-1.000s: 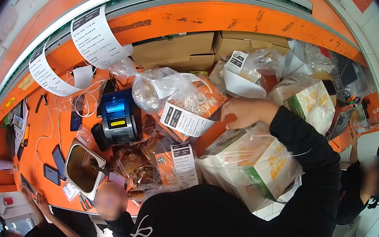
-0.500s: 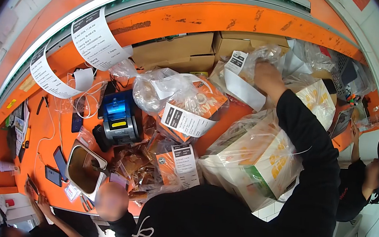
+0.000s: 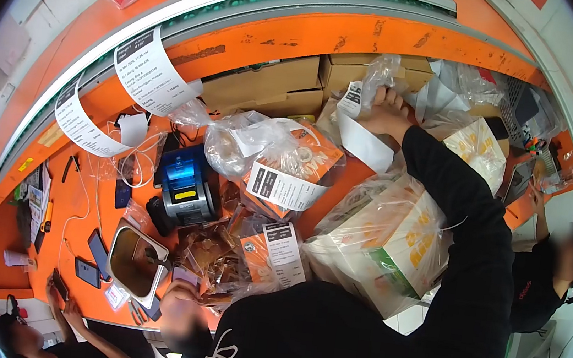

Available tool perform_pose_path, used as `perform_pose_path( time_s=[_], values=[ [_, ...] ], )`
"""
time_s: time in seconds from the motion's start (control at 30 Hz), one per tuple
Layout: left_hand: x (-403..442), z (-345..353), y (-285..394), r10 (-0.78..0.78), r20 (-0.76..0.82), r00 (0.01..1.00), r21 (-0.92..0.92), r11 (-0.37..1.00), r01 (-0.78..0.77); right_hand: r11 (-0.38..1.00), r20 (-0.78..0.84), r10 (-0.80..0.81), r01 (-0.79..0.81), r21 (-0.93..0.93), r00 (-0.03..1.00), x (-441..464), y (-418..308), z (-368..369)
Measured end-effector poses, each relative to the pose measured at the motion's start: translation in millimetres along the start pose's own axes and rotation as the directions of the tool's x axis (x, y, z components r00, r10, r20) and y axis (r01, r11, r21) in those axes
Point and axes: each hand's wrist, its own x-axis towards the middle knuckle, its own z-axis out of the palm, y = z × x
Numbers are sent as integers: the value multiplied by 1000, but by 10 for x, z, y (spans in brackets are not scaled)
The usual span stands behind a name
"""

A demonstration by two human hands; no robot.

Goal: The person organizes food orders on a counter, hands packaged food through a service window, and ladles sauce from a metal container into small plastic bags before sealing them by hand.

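Observation:
My right hand [image 3: 389,114] reaches to the back of the counter, its fingers closed on the gathered clear plastic bag [image 3: 383,69]. A white receipt [image 3: 362,142] is attached to that bag and curls beside my wrist. My left hand [image 3: 181,306] is low at the front edge, blurred, beside the metal container [image 3: 135,261] and the packets of brown contents [image 3: 209,252]; its fingers do not show clearly. Between my arms stand an orange box in clear plastic [image 3: 300,156], a smaller bagged orange box [image 3: 258,260] with a receipt, and large bagged white-and-yellow boxes [image 3: 381,251].
A blue-and-black printer [image 3: 189,185] stands left of the bags. Phones [image 3: 87,273] and cables lie on the orange counter [image 3: 73,199]. Long receipts [image 3: 153,73] hang from the rail. Cardboard boxes [image 3: 263,79] line the back. One person [image 3: 550,276] is at right, another [image 3: 74,335] at lower left.
My right hand stays at the bag, its fingers now more visible over the gathered plastic. My left hand has shifted slightly right and down. The whole view has moved a little.

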Motion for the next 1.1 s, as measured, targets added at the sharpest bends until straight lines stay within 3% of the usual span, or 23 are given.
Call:
perform_pose_path(
  time_s=[0.07,0.13,0.17,0.23,0.27,0.33,0.4,0.47,0.5,0.53,0.6,0.63,0.77,0.9,0.97,1.1],
  values=[
    [-19,0,-37,1,-1,1000,-6,1000,-1,997,-81,36,-30,71,996,102,6,129],
    [-8,15,-43,16,-2,1000,-8,1000,-16,922,-184,2,70,382,983,280,50,188],
    [-2,43,-24,27,-1,1000,-10,1000,-27,921,-195,4,73,383,981,331,92,144],
    [21,93,42,27,-20,999,-20,999,-27,898,-48,-124,132,419,991,408,169,38],
    [30,79,53,44,-20,999,-22,999,-44,837,-60,-237,235,495,970,402,208,49],
    [11,51,67,50,-1,999,-3,999,-50,578,-278,-453,516,632,847,331,245,176],
    [21,52,102,55,-7,998,-3,998,-55,601,-237,-503,533,595,831,5,207,-147],
    [20,63,100,42,-27,999,-36,998,-43,684,-176,-443,459,567,879,-200,229,-421],
    [17,61,98,56,-33,998,-43,997,-58,677,-133,-371,366,639,919,-337,244,-594],
    [17,59,105,59,-28,998,-44,997,-60,679,-144,-375,376,631,916,-420,279,-741],
    [12,54,116,80,-29,996,-54,995,-82,590,-293,-457,533,606,840,-545,353,-949],
    [10,49,138,66,-8,998,-44,997,-66,478,-521,-423,671,567,741,-601,333,-943],
    [-9,71,145,67,24,997,-55,996,-66,368,-584,-499,766,526,641,-884,293,-1106],
    [-65,42,198,60,21,998,-89,994,-58,375,-681,-406,791,484,609,-1284,19,-1395],
    [-89,28,244,66,4,998,-106,992,-66,394,-510,-405,649,651,758,-1413,-93,-1537],
    [-151,-56,244,156,-39,987,-64,985,-158,360,-450,-455,621,696,768,-1664,-392,-1671]
  ],
)
